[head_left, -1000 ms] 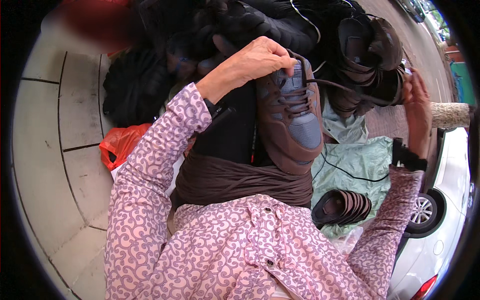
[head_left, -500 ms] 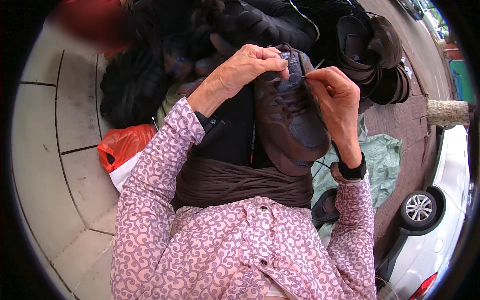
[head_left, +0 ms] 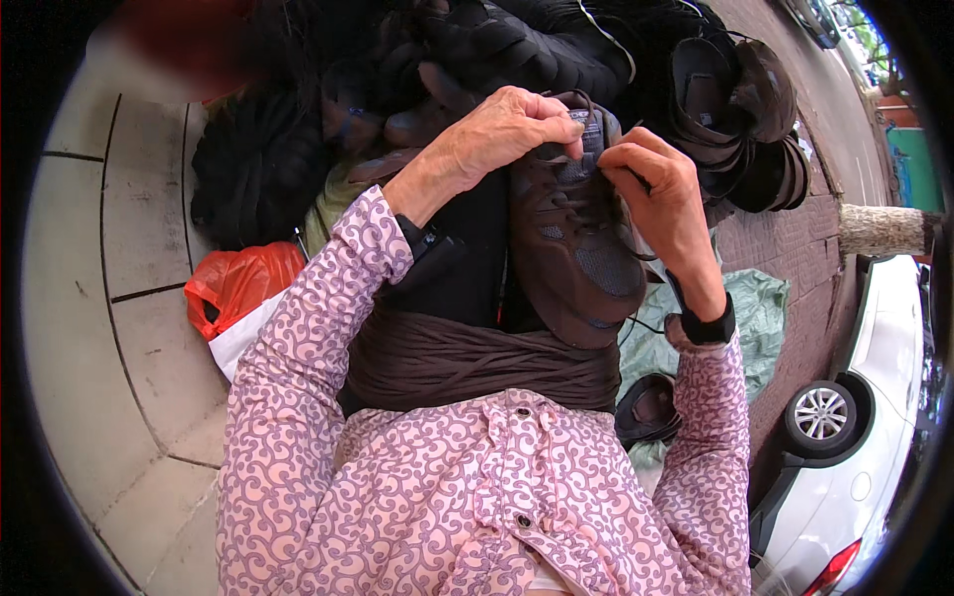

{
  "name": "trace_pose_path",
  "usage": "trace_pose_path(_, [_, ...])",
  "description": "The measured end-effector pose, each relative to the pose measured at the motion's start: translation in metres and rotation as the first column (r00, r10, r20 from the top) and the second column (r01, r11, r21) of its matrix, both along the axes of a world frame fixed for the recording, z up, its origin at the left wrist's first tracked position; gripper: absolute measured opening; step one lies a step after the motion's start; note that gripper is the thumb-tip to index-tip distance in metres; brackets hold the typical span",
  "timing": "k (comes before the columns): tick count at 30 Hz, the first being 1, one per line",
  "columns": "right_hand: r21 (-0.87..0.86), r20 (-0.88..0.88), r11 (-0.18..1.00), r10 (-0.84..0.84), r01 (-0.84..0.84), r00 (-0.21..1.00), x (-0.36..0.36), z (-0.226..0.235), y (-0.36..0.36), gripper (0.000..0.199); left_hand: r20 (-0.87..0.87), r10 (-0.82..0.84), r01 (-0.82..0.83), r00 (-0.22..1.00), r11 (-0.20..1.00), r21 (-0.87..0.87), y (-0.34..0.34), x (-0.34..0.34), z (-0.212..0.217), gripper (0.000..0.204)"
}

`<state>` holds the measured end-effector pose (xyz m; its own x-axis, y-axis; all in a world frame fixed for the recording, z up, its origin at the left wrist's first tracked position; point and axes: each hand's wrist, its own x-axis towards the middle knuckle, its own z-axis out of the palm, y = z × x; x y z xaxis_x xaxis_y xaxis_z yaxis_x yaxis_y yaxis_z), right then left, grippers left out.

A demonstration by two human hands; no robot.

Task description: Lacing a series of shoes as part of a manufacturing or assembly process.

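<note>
A dark brown shoe (head_left: 576,258) with grey mesh patches rests on my lap, its toe pointing toward me. Over its opening, my left hand (head_left: 512,129) is closed, thumb and forefinger pinched at the edge by the tongue (head_left: 584,139). What those fingertips hold is too small to tell. On the other side of the tongue my right hand (head_left: 658,184) pinches a dark shoelace, mostly hidden by the fingers. A loop of lace hangs below that hand beside the shoe. A thick bundle of brown laces (head_left: 477,363) lies across my lap.
Dark shoes (head_left: 537,60) are heaped beyond my knees, with more stacked brown shoes (head_left: 740,109) at the far right. An orange plastic bag (head_left: 243,283) sits to the left. On the right are a green sheet (head_left: 755,318), another shoe (head_left: 648,405) and a parked white car (head_left: 865,427).
My right hand has shifted slightly left, closer to the tongue, and its fingers have bent. A lace loop now shows below it. My left hand keeps its pinch.
</note>
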<state>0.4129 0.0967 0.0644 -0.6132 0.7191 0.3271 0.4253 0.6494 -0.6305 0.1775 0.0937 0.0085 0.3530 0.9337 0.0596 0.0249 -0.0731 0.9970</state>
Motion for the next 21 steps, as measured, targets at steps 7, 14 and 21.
trace_pose_path(7, [0.028, -0.038, 0.998, -0.05, 0.051, 0.998, -0.003, -0.011, 0.006, 0.011, -0.056, -0.035, 0.037, 0.998, 0.999, 0.024, 0.004, -0.006, 0.005, 0.04])
trace_pose_path(14, [0.116, -0.055, 0.982, -0.145, 0.151, 0.988, -0.02, -0.016, -0.013, 0.023, -0.197, -0.042, 0.049, 0.979, 0.998, 0.033, 0.008, -0.002, 0.01, 0.035])
trace_pose_path(21, [0.031, -0.024, 0.999, -0.036, 0.036, 0.999, -0.014, -0.007, -0.018, 0.029, -0.127, -0.041, 0.044, 0.991, 0.999, 0.018, 0.008, -0.004, 0.012, 0.036])
